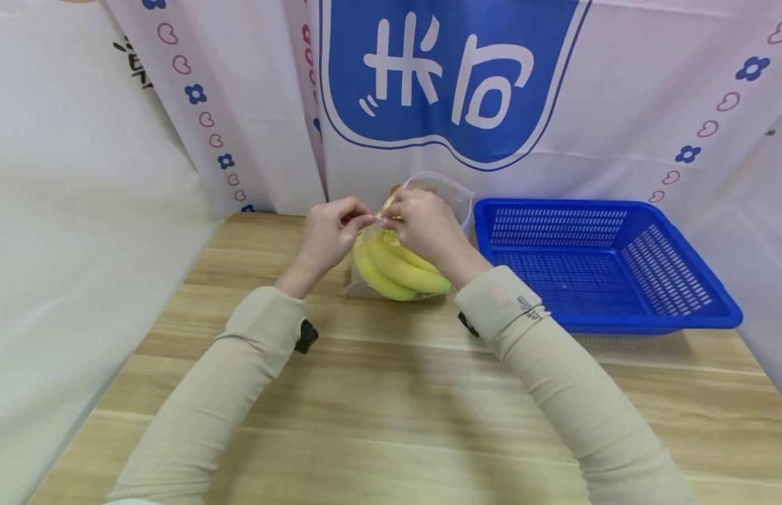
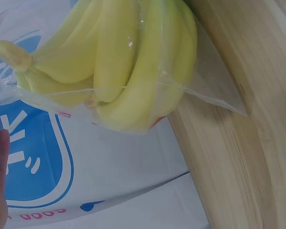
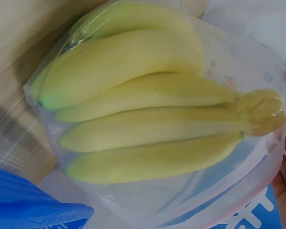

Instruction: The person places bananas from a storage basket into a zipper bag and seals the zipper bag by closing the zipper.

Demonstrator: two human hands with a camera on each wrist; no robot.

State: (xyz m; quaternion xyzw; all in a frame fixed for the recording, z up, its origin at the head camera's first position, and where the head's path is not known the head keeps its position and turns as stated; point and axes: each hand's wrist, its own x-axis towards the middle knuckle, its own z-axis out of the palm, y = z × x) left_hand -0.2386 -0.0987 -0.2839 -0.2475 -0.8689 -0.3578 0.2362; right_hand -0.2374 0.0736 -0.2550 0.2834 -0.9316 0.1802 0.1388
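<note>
A clear plastic bag [image 1: 456, 198] with a pale band along its mouth stands on the table, holding a bunch of yellow bananas [image 1: 397, 270]. My left hand [image 1: 330, 231] pinches the bag's upper edge between thumb and forefinger. Right beside it, my right hand [image 1: 425, 224] pinches the same edge, so the fingertips of both hands nearly meet. The bananas' joined stem [image 3: 262, 112] points up toward the mouth in the right wrist view. Thin film [image 2: 214, 90] covers the fruit in the left wrist view, where only part of the left hand shows.
A blue perforated plastic basket [image 1: 608, 322] stands to the right of the bag. The wooden table [image 1: 378, 428] runs back to a white printed cloth [image 1: 271, 140] hanging close behind the bag. More white cloth [image 1: 69, 231] hangs at the left.
</note>
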